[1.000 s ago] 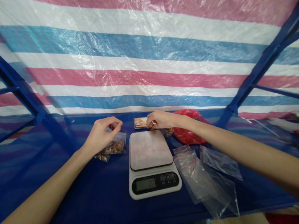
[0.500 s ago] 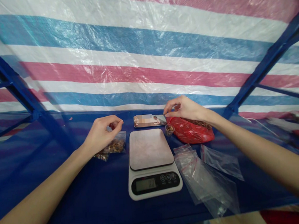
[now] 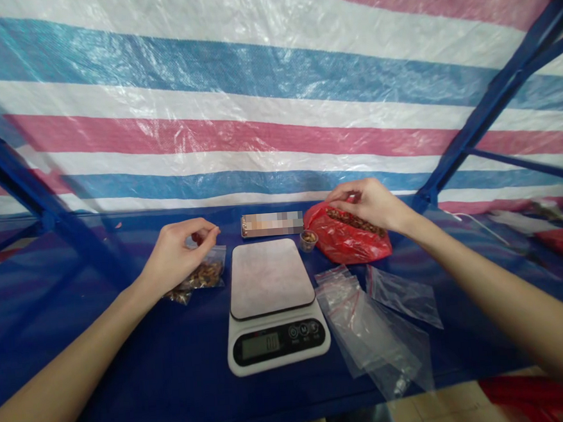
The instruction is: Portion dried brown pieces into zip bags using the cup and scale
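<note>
My left hand [image 3: 181, 251] hovers over clear zip bags [image 3: 206, 274] filled with small brown pieces. Its thumb and fingertips meet, with nothing visible between them. At the rear rim of a red plastic bag [image 3: 344, 248], my right hand [image 3: 370, 201] pinches the film with thumb and fingers. Brown dried bits lie in the bag's mouth, partly covered by that hand. Between my hands stands a white digital kitchen scale [image 3: 271, 279], its plate bare and its display reading zero. Beside the red bag sits a small clear cup [image 3: 308, 240] with brown pieces inside.
A phone [image 3: 273, 224] lies behind the scale, its screen blurred out. Several flat zip bags [image 3: 376, 326] overlap to the scale's right, near the front edge. Blue metal braces [image 3: 473, 127] flank the blue tabletop [image 3: 143, 381]. A striped plastic sheet [image 3: 235, 98] hangs behind.
My right hand has moved from the phone's right end to the rim of the red bag. My left hand keeps its pinched pose. The whole view has shifted slightly.
</note>
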{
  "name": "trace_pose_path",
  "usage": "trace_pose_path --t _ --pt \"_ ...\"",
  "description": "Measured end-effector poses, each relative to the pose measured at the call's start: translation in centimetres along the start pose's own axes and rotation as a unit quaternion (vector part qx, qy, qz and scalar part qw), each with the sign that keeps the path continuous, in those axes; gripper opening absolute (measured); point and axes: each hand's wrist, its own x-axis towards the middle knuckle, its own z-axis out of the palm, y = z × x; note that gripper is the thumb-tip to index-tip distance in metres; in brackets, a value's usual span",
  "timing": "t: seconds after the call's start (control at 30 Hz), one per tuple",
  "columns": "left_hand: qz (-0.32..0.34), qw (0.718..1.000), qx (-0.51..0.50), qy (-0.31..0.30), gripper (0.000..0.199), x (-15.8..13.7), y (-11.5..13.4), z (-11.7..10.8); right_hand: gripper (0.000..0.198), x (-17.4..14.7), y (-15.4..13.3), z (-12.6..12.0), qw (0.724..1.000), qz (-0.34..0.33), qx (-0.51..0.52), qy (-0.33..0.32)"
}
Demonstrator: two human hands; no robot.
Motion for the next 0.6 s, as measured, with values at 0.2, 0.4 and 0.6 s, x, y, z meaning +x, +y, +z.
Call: trace_pose_path --t 0.2,0.4,0.6 --pt "0.001 1.0 0.005 -0.003 0.025 -0.1 0.6 0.1 0.018 -2.4 6.2 1.6 0.996 0.021 -0.077 -0.032" --pt "0.003 1.0 0.006 0.005 0.024 -0.1 1.3 0.0 0.021 -3.1 6.5 3.1 0.997 -0.023 -0.059 -0.043" --pt "0.004 1.0 0.005 0.015 0.023 -0.1 1.1 0.0 0.018 -3.2 6.3 2.9 0.998 -0.036 -0.057 -0.004"
